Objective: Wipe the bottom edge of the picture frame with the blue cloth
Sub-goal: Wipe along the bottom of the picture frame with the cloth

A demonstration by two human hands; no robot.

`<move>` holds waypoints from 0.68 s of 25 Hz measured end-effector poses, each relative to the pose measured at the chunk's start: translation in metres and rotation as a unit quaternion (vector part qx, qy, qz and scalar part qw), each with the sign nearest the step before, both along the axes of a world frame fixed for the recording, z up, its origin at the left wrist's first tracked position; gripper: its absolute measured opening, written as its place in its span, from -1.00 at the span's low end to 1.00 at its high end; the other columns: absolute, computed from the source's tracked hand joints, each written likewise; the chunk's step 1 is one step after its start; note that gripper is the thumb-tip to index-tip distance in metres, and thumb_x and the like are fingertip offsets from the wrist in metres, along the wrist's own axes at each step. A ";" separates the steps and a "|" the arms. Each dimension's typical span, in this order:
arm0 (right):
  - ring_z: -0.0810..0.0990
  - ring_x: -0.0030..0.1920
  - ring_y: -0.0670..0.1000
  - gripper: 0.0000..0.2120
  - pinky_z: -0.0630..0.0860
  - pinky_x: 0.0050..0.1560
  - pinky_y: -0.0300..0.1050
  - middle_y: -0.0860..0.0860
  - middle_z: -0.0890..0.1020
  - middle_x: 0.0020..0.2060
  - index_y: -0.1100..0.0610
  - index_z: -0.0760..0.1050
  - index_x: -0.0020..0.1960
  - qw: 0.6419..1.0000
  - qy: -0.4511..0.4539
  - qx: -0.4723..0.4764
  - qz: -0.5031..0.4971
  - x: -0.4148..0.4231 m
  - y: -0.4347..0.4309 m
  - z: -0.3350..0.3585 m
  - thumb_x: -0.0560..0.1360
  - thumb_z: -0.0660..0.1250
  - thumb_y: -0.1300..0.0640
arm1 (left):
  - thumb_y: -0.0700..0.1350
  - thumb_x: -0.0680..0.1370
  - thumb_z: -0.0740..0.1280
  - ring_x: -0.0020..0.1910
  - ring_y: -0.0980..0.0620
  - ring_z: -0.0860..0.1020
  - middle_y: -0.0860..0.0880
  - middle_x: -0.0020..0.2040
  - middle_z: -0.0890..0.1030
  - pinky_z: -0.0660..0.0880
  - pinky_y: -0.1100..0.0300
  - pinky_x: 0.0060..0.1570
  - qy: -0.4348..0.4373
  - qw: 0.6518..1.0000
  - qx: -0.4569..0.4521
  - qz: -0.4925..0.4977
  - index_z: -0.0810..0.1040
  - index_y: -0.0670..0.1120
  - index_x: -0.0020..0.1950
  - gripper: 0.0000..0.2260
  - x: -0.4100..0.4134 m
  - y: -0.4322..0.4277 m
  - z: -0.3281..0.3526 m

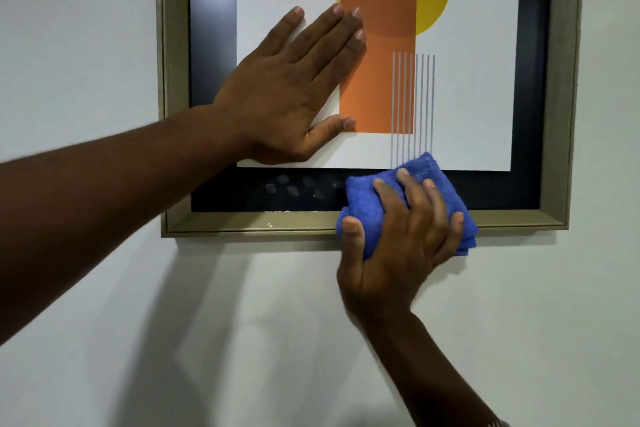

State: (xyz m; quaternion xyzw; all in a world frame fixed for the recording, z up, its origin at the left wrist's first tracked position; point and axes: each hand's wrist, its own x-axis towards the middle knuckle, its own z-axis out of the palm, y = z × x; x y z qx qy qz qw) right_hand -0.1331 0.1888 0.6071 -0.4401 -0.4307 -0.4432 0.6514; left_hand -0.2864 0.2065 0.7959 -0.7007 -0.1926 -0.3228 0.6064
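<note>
A plain pale wall [86,45] fills the view, smooth and unmarked. Soft grey shadows [221,305] fall across its lower part, slanting downward, with a narrow darker band near the middle of the view.

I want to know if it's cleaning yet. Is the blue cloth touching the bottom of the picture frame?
Touching. The head view shows the blue cloth pressed by the right hand over the picture frame bottom edge, no gap.
</note>
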 end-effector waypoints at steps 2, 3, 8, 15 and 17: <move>0.27 0.51 0.10 -0.48 -0.01 0.55 0.20 0.05 0.48 0.40 0.03 0.42 0.34 0.999 -0.048 -0.005 0.003 -0.007 0.000 -0.007 0.60 -0.02 -0.26 | 0.31 0.59 -0.14 0.61 -0.14 -0.07 -0.20 0.62 -0.04 -0.04 -0.18 0.57 0.012 1.000 0.001 0.000 -0.09 -0.19 0.59 -0.25 -0.003 0.000 0.001; 0.27 0.52 0.09 -0.49 -0.01 0.55 0.21 0.04 0.47 0.41 0.02 0.40 0.36 0.997 -0.078 -0.010 0.000 -0.004 -0.002 -0.010 0.60 -0.01 -0.25 | 0.30 0.59 -0.15 0.61 -0.14 -0.07 -0.19 0.62 -0.04 -0.05 -0.18 0.57 0.024 1.000 -0.001 -0.001 -0.09 -0.18 0.59 -0.26 -0.004 0.000 0.001; 0.30 0.50 0.08 -0.48 -0.05 0.56 0.18 0.01 0.50 0.39 0.05 0.45 0.36 0.999 0.023 0.003 0.023 -0.043 0.001 0.002 0.62 -0.05 -0.20 | 0.32 0.58 -0.13 0.61 -0.13 -0.06 -0.18 0.63 -0.02 -0.05 -0.17 0.57 0.019 1.000 -0.008 -0.005 -0.08 -0.18 0.60 -0.25 -0.013 0.002 0.003; 0.31 0.50 0.07 -0.59 -0.05 0.56 0.18 0.02 0.53 0.37 0.04 0.50 0.32 0.999 0.010 0.010 0.036 -0.073 0.004 0.005 0.64 0.00 -0.05 | 0.31 0.58 -0.12 0.61 -0.12 -0.05 -0.18 0.63 -0.02 -0.06 -0.15 0.58 -0.019 1.000 -0.018 -0.006 -0.08 -0.19 0.59 -0.24 -0.023 0.002 0.004; 0.33 0.49 0.06 -0.61 -0.04 0.57 0.16 0.02 0.53 0.37 0.04 0.49 0.32 0.998 -0.060 0.014 0.028 -0.074 0.004 -0.003 0.64 0.03 -0.05 | 0.32 0.57 -0.12 0.61 -0.11 -0.04 -0.17 0.63 -0.01 -0.06 -0.13 0.58 -0.020 1.000 -0.016 -0.007 -0.07 -0.19 0.59 -0.24 -0.023 0.002 0.005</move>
